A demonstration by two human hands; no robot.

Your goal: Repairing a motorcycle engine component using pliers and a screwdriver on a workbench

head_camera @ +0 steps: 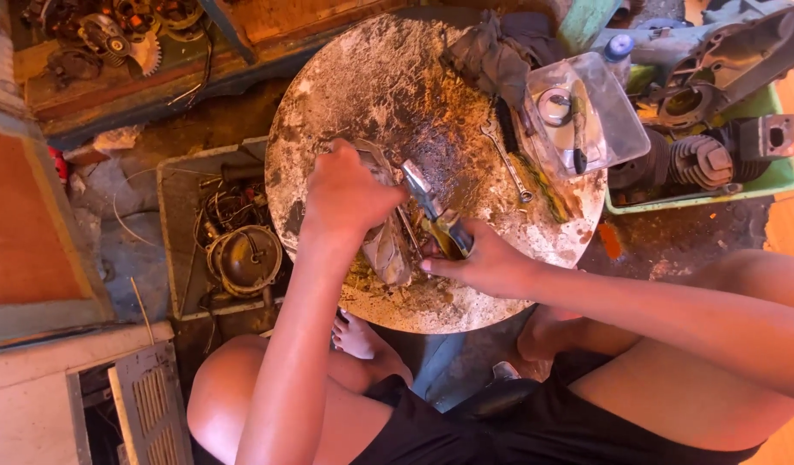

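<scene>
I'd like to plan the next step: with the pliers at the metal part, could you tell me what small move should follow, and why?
Probably squeeze the pliers tighter: the right hand holds their handles, their jaws lie against the metal part, and the left hand presses it onto the round table.

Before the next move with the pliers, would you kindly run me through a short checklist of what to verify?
1. Right hand grips the pliers by the handles: ok.
2. Left hand presses down on the metal part: ok.
3. Plier tips seated on the part: cannot tell, the left hand hides the contact.
4. Part lies fully on the round worktop, not over its edge: ok.
5. Spanner and clear plastic box lie apart from both hands: ok.
6. Bare foot sits under the worktop's near edge, below the work: not ok.
</scene>
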